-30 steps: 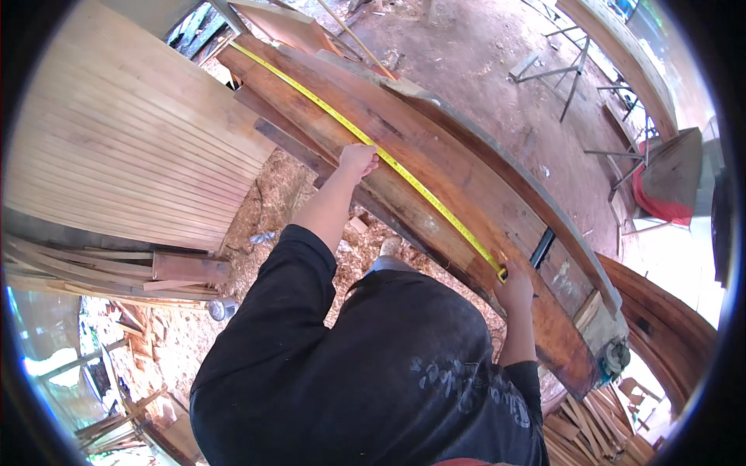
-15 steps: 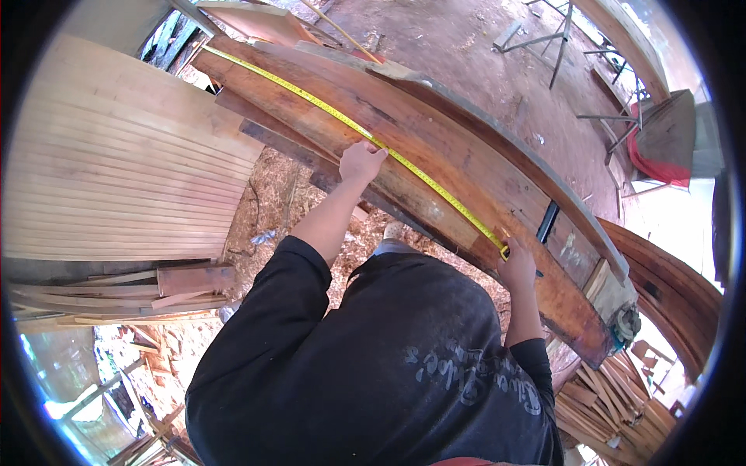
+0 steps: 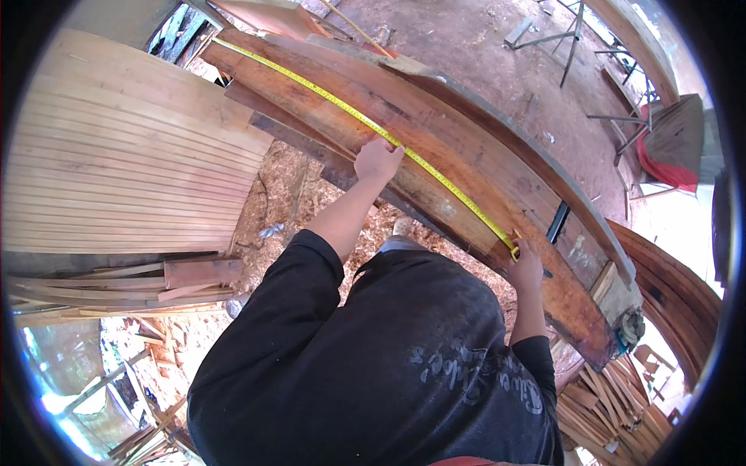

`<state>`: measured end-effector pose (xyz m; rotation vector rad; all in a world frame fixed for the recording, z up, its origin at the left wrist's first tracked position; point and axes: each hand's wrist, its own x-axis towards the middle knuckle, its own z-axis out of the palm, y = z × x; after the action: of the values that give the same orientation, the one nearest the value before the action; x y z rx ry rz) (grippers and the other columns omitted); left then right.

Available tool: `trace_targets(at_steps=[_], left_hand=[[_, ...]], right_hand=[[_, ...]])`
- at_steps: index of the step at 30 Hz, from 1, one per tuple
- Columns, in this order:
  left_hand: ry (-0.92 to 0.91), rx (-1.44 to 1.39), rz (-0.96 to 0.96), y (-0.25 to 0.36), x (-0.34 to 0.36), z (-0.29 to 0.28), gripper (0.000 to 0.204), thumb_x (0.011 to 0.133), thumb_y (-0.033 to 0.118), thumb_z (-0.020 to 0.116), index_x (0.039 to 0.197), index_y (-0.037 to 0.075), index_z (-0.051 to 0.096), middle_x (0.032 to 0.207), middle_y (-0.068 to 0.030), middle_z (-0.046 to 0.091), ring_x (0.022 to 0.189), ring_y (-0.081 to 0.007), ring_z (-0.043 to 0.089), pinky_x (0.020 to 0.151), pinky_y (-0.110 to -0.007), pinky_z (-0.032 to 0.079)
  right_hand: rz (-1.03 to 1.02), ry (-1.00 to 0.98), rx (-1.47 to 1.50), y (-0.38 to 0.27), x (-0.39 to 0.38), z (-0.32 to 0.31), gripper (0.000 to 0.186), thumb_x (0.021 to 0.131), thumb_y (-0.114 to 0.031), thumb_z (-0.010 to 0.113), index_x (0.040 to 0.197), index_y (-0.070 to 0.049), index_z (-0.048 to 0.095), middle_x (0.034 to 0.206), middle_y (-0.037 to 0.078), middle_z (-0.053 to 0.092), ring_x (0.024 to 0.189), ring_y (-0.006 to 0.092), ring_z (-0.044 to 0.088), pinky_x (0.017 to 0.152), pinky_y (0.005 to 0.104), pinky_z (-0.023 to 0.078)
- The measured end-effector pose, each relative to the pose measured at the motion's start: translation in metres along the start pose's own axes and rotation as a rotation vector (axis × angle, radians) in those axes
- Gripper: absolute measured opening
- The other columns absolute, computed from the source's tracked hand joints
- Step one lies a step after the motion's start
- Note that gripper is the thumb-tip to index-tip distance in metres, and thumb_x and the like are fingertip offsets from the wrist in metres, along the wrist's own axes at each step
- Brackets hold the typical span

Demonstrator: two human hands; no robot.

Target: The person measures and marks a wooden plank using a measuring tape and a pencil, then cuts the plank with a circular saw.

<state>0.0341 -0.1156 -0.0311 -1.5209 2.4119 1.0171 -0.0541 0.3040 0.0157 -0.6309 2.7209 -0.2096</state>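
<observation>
A yellow tape measure blade [image 3: 326,95] runs lengthwise along a long reddish-brown wooden board [image 3: 435,213]. Its far end lies at the board's upper-left end. Midway along, my left hand [image 3: 379,161] is closed, thumb and finger pinching the blade's near edge against the wood. My right hand [image 3: 526,266] grips the other end of the tape, by the right part of the board; the fingers mostly hide the case. A thin, dark-ended stick, perhaps a pen or pencil, pokes out beside that hand.
Beyond the board lie more planks and a curved timber [image 3: 536,159]. Grooved pale panelling [image 3: 132,155] stands at left. Wood shavings [image 3: 303,179] cover the ground near my feet. Scrap strips [image 3: 614,404] are piled lower right, and metal trestle legs [image 3: 571,46] stand farther off.
The whole view has shifted slightly, so the scene sits a little farther right. Both hands keep nearly the same places on the tape and board.
</observation>
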Motion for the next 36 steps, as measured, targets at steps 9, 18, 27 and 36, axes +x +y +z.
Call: trace_targets(at_steps=[9,18,27,36], left_hand=[[0.161,0.041,0.284,-0.023,-0.014,0.024,0.039,0.091,0.049,0.072,0.086,0.011,0.072,0.091,-0.0112,0.073,0.092,-0.0336,0.071,0.081,-0.049,0.056],[0.159,-0.035,0.396,-0.029,-0.018,0.022,0.030,0.090,0.040,0.075,0.088,0.012,0.067,0.099,-0.0086,0.065,0.098,-0.0326,0.066,0.083,-0.048,0.055],[0.157,-0.038,0.379,-0.033,-0.019,0.023,0.028,0.091,0.041,0.075,0.090,0.013,0.068,0.100,-0.0083,0.065,0.099,-0.0316,0.066,0.084,-0.048,0.055],[0.219,0.035,0.446,-0.039,-0.008,0.011,0.033,0.090,0.041,0.074,0.113,0.017,0.069,0.124,-0.0106,0.062,0.119,-0.0343,0.061,0.095,-0.053,0.052]], right_hand=[[-0.013,0.047,0.043,-0.006,-0.003,-0.002,0.039,0.080,-0.003,0.072,0.118,-0.010,0.067,0.118,0.016,0.067,0.112,0.0401,0.064,0.096,0.0490,0.052],[-0.054,0.191,-0.035,0.004,0.017,-0.014,0.043,0.078,-0.002,0.075,0.119,-0.011,0.068,0.123,0.013,0.066,0.112,0.0397,0.064,0.094,0.0491,0.053],[-0.005,0.144,-0.058,0.003,0.028,-0.020,0.041,0.080,-0.001,0.073,0.119,-0.011,0.067,0.123,0.011,0.065,0.114,0.0397,0.063,0.096,0.0489,0.053],[-0.035,0.149,-0.047,0.003,0.024,-0.007,0.043,0.079,0.002,0.072,0.119,-0.011,0.068,0.121,0.014,0.064,0.114,0.0406,0.062,0.097,0.0498,0.052]])
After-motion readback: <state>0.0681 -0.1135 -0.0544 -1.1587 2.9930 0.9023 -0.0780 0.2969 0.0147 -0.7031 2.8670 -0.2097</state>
